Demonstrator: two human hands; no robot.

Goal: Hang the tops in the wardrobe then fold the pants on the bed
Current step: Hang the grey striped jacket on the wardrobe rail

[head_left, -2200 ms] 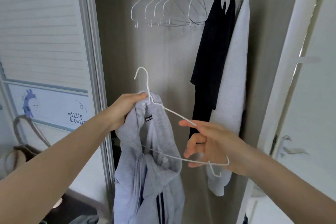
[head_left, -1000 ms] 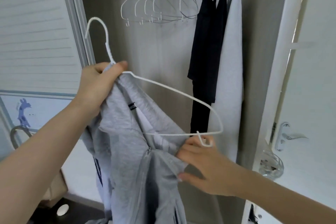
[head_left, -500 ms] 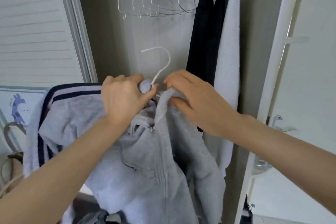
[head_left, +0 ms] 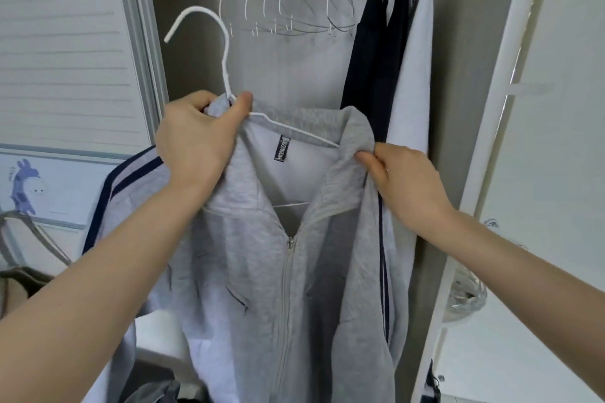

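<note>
We've got the left hand (head_left: 196, 144) w/ a clenched grip at the neck of the white wire hanger (head_left: 226, 75), thumb on top, fingers bunching the left collar of the grey zip jacket (head_left: 262, 271) against the wire. Hook sticks up and curls to the left, above the knuckles, free of the rail. Right hand (head_left: 402, 180) has a pinching grip on the other side of the collar, thumb and fingers nipping the grey cloth at its edge, just below where the hanger's right arm runs under the fabric.

Jacket is on the hanger, held up in front of the open wardrobe (head_left: 311, 69), not on the rail. Zip is closed partway up, collar spread open, black label (head_left: 282, 148) showing inside the neck. Dark stripes run down the right side and along the left sleeve, which spreads out to the left beyond our forearm.

Behind it, inside the wardrobe: a row of empty white hangers (head_left: 288, 0) up top, then two dark tops (head_left: 376, 42) hanging side by side, then a white top (head_left: 415, 75) at the far right, just beside our right hand. Wardrobe door frame (head_left: 491, 141) stands to the right, w/ a clear plastic item (head_left: 468, 294) low behind it; can't tell what it is. To the left, a slatted panel (head_left: 65, 42) and below it a board w/ a blue cartoon animal (head_left: 24, 183).
</note>
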